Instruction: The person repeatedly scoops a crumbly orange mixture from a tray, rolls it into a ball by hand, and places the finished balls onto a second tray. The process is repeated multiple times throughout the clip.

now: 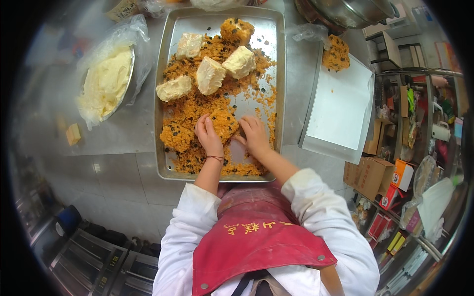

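On a metal baking tray (280, 111), my left hand (209, 137) presses against the left side of a cake piece coated in orange floss (224, 123). My right hand (254, 136), slightly blurred, curls at its right side, so the piece sits between both hands. Loose orange meat-floss-like crumbs with dark seaweed flakes (200, 100) lie around and under it. Another coated lump (177, 137) rests to the left. Farther up the tray are several cream-covered cake pieces (210, 76) and a mostly coated one (237, 31).
Left of the tray, a plastic-draped bowl (132, 63) holds pale cream (105, 83). A small plain cake piece (73, 134) lies near the table edge. At right, a white-lined tray (335, 111) carries one coated piece (336, 53). Metal pots (351, 13) and stocked shelves (418, 72) stand beyond.
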